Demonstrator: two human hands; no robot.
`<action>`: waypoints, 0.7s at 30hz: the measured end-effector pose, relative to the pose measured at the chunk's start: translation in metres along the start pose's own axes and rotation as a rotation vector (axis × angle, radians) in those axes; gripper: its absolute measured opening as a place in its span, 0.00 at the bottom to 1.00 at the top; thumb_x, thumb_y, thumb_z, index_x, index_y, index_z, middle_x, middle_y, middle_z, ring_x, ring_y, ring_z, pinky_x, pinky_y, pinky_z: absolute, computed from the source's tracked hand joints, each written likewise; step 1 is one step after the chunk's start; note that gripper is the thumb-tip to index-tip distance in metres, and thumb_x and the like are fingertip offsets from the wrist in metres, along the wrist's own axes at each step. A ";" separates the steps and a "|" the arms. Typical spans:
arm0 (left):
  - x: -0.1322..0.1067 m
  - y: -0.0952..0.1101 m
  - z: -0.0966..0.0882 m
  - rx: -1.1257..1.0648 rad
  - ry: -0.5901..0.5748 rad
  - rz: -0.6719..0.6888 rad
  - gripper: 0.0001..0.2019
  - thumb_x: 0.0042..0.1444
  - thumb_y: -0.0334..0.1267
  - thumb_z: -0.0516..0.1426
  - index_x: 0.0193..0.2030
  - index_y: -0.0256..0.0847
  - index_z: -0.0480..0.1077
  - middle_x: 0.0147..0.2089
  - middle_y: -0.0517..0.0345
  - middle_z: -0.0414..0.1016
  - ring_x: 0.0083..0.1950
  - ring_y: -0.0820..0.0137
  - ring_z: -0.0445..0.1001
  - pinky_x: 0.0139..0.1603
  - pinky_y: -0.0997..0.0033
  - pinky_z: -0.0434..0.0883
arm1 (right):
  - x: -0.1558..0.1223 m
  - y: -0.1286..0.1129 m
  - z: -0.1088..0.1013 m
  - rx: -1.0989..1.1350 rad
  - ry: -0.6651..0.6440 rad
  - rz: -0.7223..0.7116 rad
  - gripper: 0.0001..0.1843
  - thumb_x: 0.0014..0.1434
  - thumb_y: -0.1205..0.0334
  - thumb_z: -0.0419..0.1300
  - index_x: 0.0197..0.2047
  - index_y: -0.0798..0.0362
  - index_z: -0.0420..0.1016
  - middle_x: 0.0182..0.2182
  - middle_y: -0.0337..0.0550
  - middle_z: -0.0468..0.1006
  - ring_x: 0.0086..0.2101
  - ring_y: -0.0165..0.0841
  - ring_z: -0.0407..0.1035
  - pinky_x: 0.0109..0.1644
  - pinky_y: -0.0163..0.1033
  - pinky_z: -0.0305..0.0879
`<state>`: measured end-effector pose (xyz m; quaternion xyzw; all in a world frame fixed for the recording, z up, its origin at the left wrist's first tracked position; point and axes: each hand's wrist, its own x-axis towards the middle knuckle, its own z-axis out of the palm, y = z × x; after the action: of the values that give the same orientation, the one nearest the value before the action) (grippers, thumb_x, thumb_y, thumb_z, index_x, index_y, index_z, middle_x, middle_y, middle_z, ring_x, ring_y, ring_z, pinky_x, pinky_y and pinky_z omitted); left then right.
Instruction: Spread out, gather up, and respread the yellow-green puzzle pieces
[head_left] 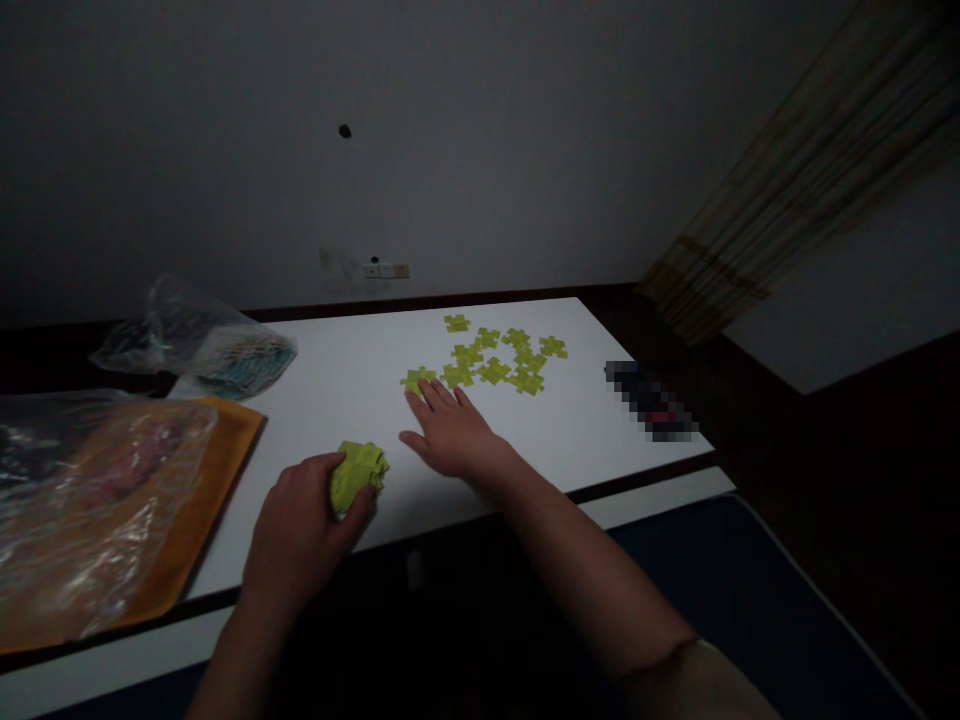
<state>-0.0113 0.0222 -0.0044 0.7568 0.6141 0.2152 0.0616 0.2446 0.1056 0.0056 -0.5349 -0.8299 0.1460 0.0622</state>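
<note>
Against a dim, pale wall [525, 150], with a patterned curtain [720, 225] at the right, a white table [337, 400] fills the middle of the view. On its left side lies an orange-brown board [232, 465] partly covered by clear, crinkled plastic, and behind that is a clear plastic bag [251, 350] with something bluish inside. Near the right edge sits a dark object [649, 400], too pixelated to identify. The left hand [300, 520] is closed around a small stack of yellow-green puzzle pieces [354, 480], pinched between thumb and fingers close to the table's near edge. The right hand [454, 435] is palm down with its fingers loosely spread and gripping nothing; the fingertips lie over the near side of 1 puzzle piece [418, 378], apparently touching it. Beyond and to the right, about 9 loose pieces [493, 371] lie flat, some touching; whether any are interlocked I cannot tell. The step in hand looks like spreading pieces out singly from the stack, with plenty left in the left hand. The next move, in my judgement, calls for lifting the right fingers without dragging that piece, and keeping the left pinch firm enough that the stack stays together.
</note>
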 end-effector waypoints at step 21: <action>0.004 -0.002 0.000 -0.008 0.005 -0.020 0.30 0.67 0.65 0.56 0.60 0.40 0.75 0.51 0.34 0.84 0.53 0.39 0.82 0.54 0.38 0.79 | -0.077 0.063 -0.004 -0.081 0.073 0.301 0.42 0.81 0.42 0.48 0.86 0.59 0.53 0.85 0.67 0.44 0.83 0.62 0.38 0.83 0.71 0.45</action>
<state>-0.0121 0.0260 -0.0045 0.7497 0.6211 0.2187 0.0655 0.3322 0.0608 -0.0062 -0.6602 -0.7428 0.1004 0.0482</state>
